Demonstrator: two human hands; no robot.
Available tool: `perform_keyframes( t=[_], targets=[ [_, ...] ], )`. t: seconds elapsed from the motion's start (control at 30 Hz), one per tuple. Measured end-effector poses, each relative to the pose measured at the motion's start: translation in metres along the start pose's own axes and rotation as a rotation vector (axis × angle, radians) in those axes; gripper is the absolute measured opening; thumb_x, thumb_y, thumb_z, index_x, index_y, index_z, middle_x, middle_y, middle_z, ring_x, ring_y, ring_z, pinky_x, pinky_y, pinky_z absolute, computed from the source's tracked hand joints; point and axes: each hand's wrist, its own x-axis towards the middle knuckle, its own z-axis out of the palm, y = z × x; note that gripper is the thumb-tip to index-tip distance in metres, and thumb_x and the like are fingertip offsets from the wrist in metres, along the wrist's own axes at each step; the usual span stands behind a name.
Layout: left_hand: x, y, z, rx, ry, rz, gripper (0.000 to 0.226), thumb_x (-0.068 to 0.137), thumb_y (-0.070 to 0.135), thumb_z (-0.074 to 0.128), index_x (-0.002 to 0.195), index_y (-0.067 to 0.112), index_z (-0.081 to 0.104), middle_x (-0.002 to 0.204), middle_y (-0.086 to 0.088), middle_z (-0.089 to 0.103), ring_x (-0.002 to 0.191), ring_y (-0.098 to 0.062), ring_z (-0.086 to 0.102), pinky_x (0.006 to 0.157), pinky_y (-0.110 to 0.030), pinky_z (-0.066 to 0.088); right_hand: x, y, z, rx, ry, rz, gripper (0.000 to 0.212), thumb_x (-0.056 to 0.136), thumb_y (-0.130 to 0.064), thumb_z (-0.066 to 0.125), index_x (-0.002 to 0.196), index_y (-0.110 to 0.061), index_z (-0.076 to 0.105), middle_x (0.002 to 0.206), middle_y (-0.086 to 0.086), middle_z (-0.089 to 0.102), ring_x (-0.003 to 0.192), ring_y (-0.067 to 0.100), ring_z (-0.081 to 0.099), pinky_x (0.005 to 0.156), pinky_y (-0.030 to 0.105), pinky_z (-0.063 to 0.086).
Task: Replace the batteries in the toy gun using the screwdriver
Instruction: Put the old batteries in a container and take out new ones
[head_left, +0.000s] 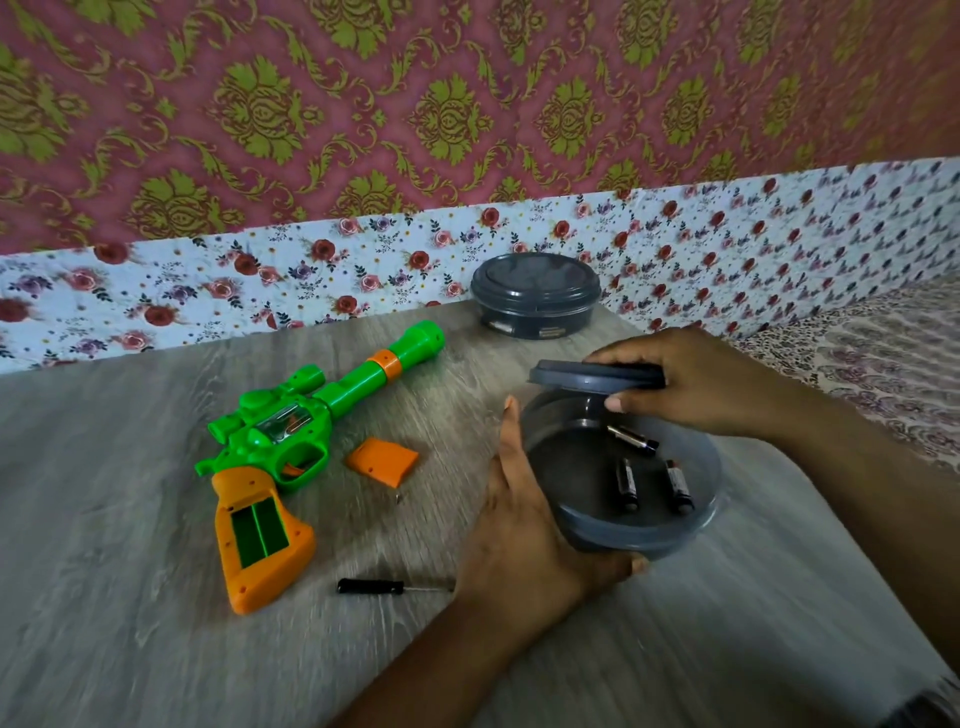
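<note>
Head view: the toy gun (291, 447) lies left of centre, its battery bay empty, cover (383, 461) and screwdriver (371, 586) beside it. Your left hand (524, 525) cradles the container (623, 478) of three batteries (627, 484); your right hand (701, 387) pinches its lid (597, 375). Loading and refastening remain.

A home room: ornate damask wallpaper (363, 104) and floral fabric (208, 291) behind the wood-grain surface (130, 623), patterned bedding (883, 353) beside it.

Green toy gun (291, 431) with orange handle; orange cover (383, 461); black screwdriver (370, 586); grey containers (621, 480); grey wood-grain table (130, 597); pink-and-gold damask wall (415, 104).
</note>
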Motion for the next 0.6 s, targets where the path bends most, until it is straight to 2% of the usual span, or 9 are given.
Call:
perform_keyframes(
  t=[0.17, 0.3, 0.43, 0.53, 0.6],
  targets=[
    [0.0, 0.0, -0.001, 0.0, 0.001, 0.001, 0.143, 0.041, 0.061, 0.079, 0.126, 0.055, -0.037, 0.153, 0.011, 0.02, 0.136, -0.006, 0.033, 0.104, -0.023, 0.037, 0.016, 0.019, 0.02, 0.03, -0.005, 0.039, 0.052, 0.078, -0.018, 0.071, 0.127, -0.026, 0.055, 0.124, -0.001, 0.061, 0.101, 0.007, 0.052, 0.085, 0.021, 0.035],
    [-0.001, 0.001, -0.001, 0.001, 0.008, 0.006, 0.14, 0.042, 0.058, 0.08, 0.124, 0.059, -0.034, 0.151, 0.012, 0.023, 0.135, -0.005, 0.034, 0.106, -0.025, 0.038, 0.023, 0.021, 0.029, 0.059, 0.046, 0.035, 0.051, 0.079, -0.016, 0.07, 0.127, -0.024, 0.054, 0.124, 0.001, 0.061, 0.099, 0.007, 0.05, 0.084, 0.019, 0.034],
    [-0.001, 0.001, -0.001, -0.022, 0.007, 0.007, 0.14, 0.042, 0.058, 0.081, 0.124, 0.06, -0.032, 0.151, 0.014, 0.018, 0.136, -0.002, 0.029, 0.108, -0.022, 0.033, 0.028, 0.021, 0.031, 0.038, 0.028, 0.046, 0.051, 0.08, -0.018, 0.069, 0.128, -0.025, 0.052, 0.125, 0.0, 0.06, 0.097, 0.006, 0.048, 0.082, 0.019, 0.032],
    [-0.003, -0.001, -0.001, -0.038, 0.022, 0.02, 0.139, 0.036, 0.066, 0.079, 0.123, 0.061, -0.03, 0.153, 0.013, 0.008, 0.141, -0.003, 0.018, 0.114, -0.025, 0.026, 0.026, 0.016, 0.03, 0.143, 0.02, 0.105, 0.061, 0.079, -0.021, 0.071, 0.134, -0.025, 0.045, 0.138, -0.002, 0.05, 0.116, 0.011, 0.047, 0.091, 0.019, 0.03],
    [-0.004, 0.001, -0.003, -0.018, 0.022, 0.026, 0.14, 0.033, 0.073, 0.076, 0.12, 0.062, -0.033, 0.152, 0.019, -0.005, 0.145, -0.006, 0.005, 0.118, -0.032, 0.021, 0.02, 0.011, 0.023, 0.147, 0.062, 0.109, 0.064, 0.078, -0.024, 0.072, 0.136, -0.026, 0.043, 0.143, -0.005, 0.044, 0.127, 0.014, 0.043, 0.099, 0.023, 0.03]
  ],
)
